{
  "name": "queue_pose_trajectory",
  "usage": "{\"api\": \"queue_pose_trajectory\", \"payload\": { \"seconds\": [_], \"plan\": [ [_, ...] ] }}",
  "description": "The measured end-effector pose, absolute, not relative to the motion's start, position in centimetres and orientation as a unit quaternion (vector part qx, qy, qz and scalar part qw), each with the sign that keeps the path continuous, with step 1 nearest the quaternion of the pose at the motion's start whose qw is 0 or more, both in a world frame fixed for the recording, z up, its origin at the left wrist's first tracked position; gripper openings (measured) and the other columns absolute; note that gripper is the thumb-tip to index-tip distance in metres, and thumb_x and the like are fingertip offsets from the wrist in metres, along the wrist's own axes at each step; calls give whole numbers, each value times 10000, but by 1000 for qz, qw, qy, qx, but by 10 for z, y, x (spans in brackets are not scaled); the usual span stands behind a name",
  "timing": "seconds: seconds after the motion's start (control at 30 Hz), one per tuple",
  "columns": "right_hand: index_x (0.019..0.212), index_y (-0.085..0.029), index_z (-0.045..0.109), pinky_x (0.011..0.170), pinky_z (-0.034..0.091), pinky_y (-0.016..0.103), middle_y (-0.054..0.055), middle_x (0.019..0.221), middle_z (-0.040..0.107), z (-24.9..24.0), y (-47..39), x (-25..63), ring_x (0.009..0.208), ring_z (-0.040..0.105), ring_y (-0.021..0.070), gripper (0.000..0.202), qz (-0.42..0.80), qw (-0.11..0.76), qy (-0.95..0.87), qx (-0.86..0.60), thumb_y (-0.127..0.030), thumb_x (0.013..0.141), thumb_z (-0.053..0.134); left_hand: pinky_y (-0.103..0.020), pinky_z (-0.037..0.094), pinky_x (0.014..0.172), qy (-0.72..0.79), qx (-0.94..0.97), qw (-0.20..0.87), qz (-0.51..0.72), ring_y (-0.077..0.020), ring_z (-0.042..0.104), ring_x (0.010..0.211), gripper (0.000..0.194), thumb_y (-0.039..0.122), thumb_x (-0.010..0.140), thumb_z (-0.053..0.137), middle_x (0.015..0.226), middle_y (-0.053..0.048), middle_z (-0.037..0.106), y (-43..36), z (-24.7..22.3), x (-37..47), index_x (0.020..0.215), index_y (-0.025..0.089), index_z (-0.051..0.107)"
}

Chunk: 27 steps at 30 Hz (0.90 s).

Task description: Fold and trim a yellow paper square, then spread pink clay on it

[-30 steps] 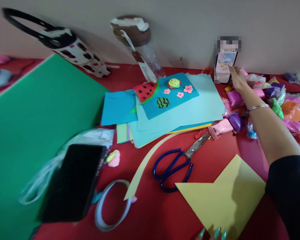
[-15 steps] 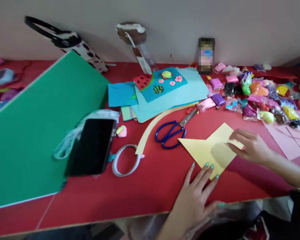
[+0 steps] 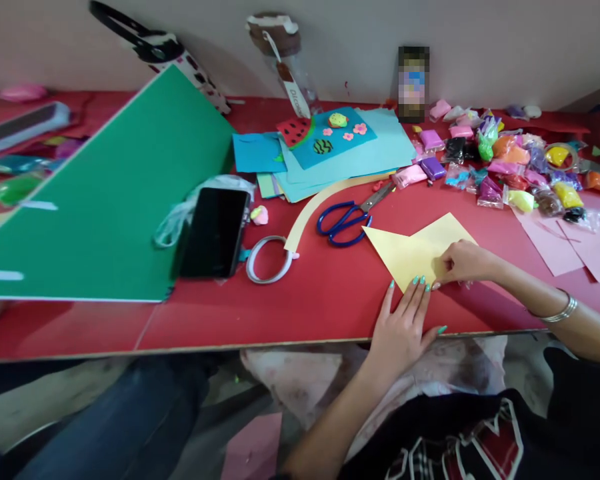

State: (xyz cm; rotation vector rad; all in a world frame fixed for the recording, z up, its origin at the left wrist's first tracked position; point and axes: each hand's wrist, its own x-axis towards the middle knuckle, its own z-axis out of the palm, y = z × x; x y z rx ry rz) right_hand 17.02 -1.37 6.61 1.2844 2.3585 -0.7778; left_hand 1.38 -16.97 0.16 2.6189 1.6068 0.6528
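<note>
Both hands (image 3: 398, 328) now closer on yellow paper (image 3: 413, 252)

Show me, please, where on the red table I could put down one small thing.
The widest bare patch of the red table lies between the tape roll, the left hand and the near edge. A smaller one lies between the scissors, the yellow paper and the pale pink packet. Crowded: the back right, full of coloured packets.

Your paper (image 3: 414, 257) is pale yellow; your left fingers (image 3: 407, 302) have mint-green nails. You have a red bench (image 3: 325, 303), blue-handled scissors (image 3: 364, 209), a white-edged green board (image 3: 115, 200) and a black-specked red melon slice (image 3: 294, 131).
</note>
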Motion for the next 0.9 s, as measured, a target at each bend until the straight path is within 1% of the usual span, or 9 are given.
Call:
{"api": "queue_pose_trajectory", "payload": {
  "seconds": [0.1,0.17,0.33,0.57,0.73,0.8,0.83,0.87,0.9],
  "plan": [
    [432,-178,534,528,449,243,29,437,592,71,-12,169,433,569,128,458,-333,236,775,483,-493,713,713,-523,6,1216,516,830,-20,211,-250,464,1344,573,493,997,321,1375,-134,566,-173,2,12,1312,69,541],
    [431,-174,543,505,462,245,31,430,588,73,-8,171,412,566,131,458,-369,259,745,491,-494,716,705,-532,-27,1213,521,827,-30,209,-253,467,1342,554,489,995,336,1370,-127,571,-175,3,10,1290,80,565],
    [470,-155,591,529,490,270,40,468,613,76,6,184,433,576,138,429,-373,260,742,492,-498,688,727,-549,35,1213,538,815,-38,213,-267,496,1317,504,472,979,395,1362,-116,581,-178,3,10,1279,115,586],
    [510,-138,637,533,489,279,48,494,632,77,33,220,449,587,140,404,-309,272,740,531,-461,744,705,-511,-35,1217,532,812,-27,236,-249,508,1307,503,457,990,372,1374,-111,571,-178,-1,12,1280,102,579],
    [450,-99,624,600,476,287,56,436,596,88,56,259,474,612,139,488,-247,258,747,560,-487,741,684,-534,149,1202,517,821,-19,241,-276,505,1311,500,448,978,412,1354,-143,584,-178,-3,4,1289,92,574],
    [526,-78,671,701,492,313,83,537,658,93,50,269,621,681,183,456,-207,193,771,571,-480,741,678,-515,250,1174,498,833,-6,240,-276,514,1304,474,426,970,437,1339,-150,597,-178,-2,-5,1274,95,588],
    [645,-77,719,770,502,332,105,672,716,93,40,271,744,707,217,395,-185,148,783,575,-457,747,687,-503,280,1162,487,840,1,240,-272,521,1297,453,409,967,446,1328,-151,606,-177,-1,-10,1256,96,600],
    [818,-91,748,838,512,371,141,862,748,92,26,269,881,705,268,340,-158,92,800,571,-415,716,740,-497,293,1156,478,845,6,239,-268,530,1289,432,392,966,450,1313,-151,618,-177,0,-15,1234,97,614],
    [1064,-127,716,918,503,400,152,1104,718,88,8,264,1044,667,285,381,-138,32,816,560,-376,777,699,-498,292,1156,471,850,9,238,-266,537,1282,415,379,965,449,1297,-154,629,-177,2,-17,1212,95,625]
  ]
}}
